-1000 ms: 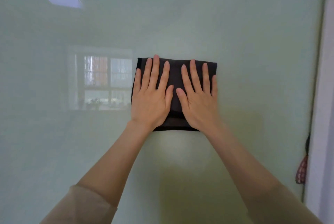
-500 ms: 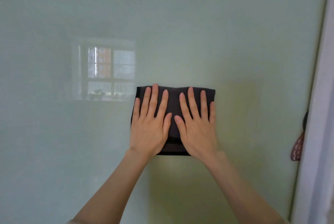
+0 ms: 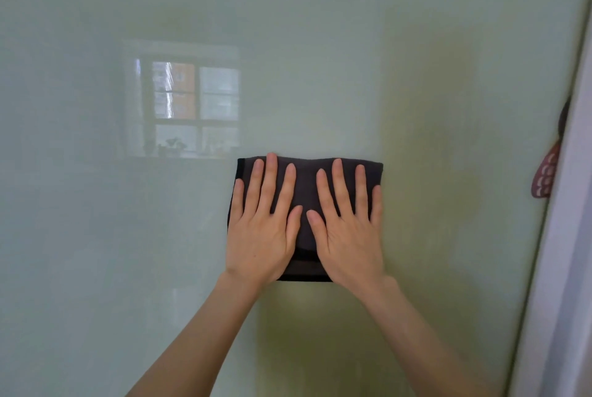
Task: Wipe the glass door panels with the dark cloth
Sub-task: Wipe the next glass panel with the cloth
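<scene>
- At 10 o'clock from the dark cloth (image 3: 306,178), a reflected window (image 3: 189,98) is seen on the glass door panel (image 3: 320,44); reflections like this can be used to check for streaks.
- The left hand (image 3: 259,236) is laid flat on the cloth's left half, with the fingers straight, slightly spread and pointed to 12 o'clock. Nothing is gripped; the cloth is only pressed to the glass.
- The cloth is folded into a rectangle and pinned against the panel a little below mid-view. Its top and bottom edges are visible past the hands.
- The right hand (image 3: 347,236) is spread flat in the same way on the right half, and the two thumbs are nearly touching.
- Even pressure through both palms is advised, so that the fold is neither bunched nor allowed to slip.
- Straight, overlapped strokes along the 12-to-6 line are judged best, each one shifted toward 3 o'clock.
- At 3 o'clock a reddish sticker (image 3: 544,175) sits beside the pale door frame (image 3: 570,268); this edge strip is easily missed and should be covered.
</scene>
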